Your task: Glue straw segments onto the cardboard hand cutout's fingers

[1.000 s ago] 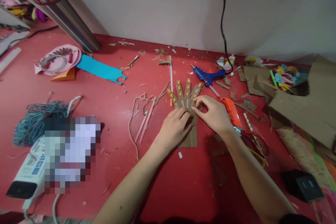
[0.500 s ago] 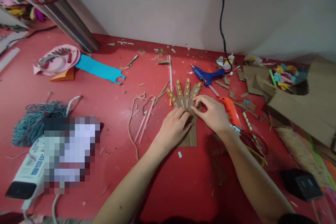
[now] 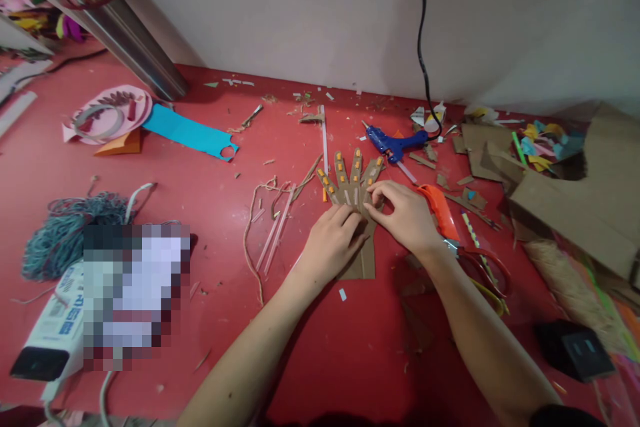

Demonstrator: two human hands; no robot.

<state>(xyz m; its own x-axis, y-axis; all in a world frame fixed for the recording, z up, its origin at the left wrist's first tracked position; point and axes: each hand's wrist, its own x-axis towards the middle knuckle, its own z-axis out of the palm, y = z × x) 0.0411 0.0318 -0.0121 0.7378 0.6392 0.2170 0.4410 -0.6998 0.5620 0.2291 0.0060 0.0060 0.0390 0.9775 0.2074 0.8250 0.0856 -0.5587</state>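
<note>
A brown cardboard hand shape lies flat on the red table, its fingers pointing away from me. Several small orange pieces sit along those fingers, and short clear strips lie near their bases. My left hand rests over the palm part with its fingers curled; what they hold, if anything, is hidden. At the right side of the palm, my right hand has thumb and index finger brought together at the cardboard, and anything between them is too small to make out.
Behind the cardboard hand lies a blue glue gun with a black cord. Red-handled scissors are beside my right forearm. Left are blue-grey yarn, a pink paper plate and a blue strip. Cardboard scraps fill the right.
</note>
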